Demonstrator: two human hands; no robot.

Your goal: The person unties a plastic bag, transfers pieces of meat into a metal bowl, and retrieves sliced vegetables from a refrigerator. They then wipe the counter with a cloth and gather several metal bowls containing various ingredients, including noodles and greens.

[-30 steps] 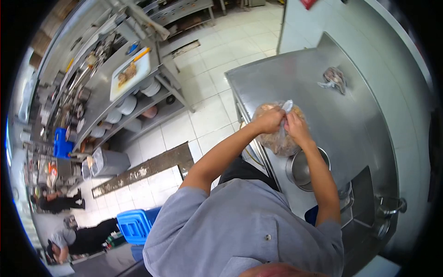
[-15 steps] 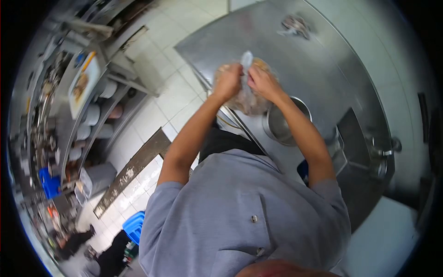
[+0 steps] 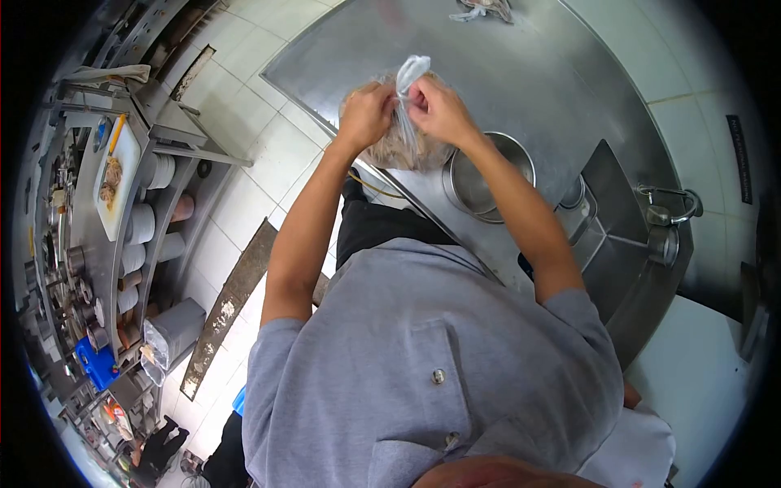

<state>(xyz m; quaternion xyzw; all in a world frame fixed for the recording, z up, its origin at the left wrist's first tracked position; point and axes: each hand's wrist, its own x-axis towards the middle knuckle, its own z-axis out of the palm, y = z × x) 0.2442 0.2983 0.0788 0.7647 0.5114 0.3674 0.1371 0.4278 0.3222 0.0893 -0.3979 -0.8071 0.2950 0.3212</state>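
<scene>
A clear plastic bag filled with pale brown pieces stands at the left edge of the steel counter. Its gathered neck ends in a white twisted loop at the top. My left hand is closed at the left side of the neck, fingers pinching the plastic. On the other side, my right hand is closed on the neck just below the loop, thumb and fingers together. An open round metal pot sits on the counter beneath my right forearm, close to the bag.
The steel counter holds another small plastic bag at its far end. A sink with a tap lies to the right. Across the tiled floor, shelves carry a white cutting board and stacked bowls. People stand at lower left.
The view has shifted, so the counter and its contents appear farther left and higher. Both hands stay at the bag's neck, and the white loop now looks wider and bent to the right.
</scene>
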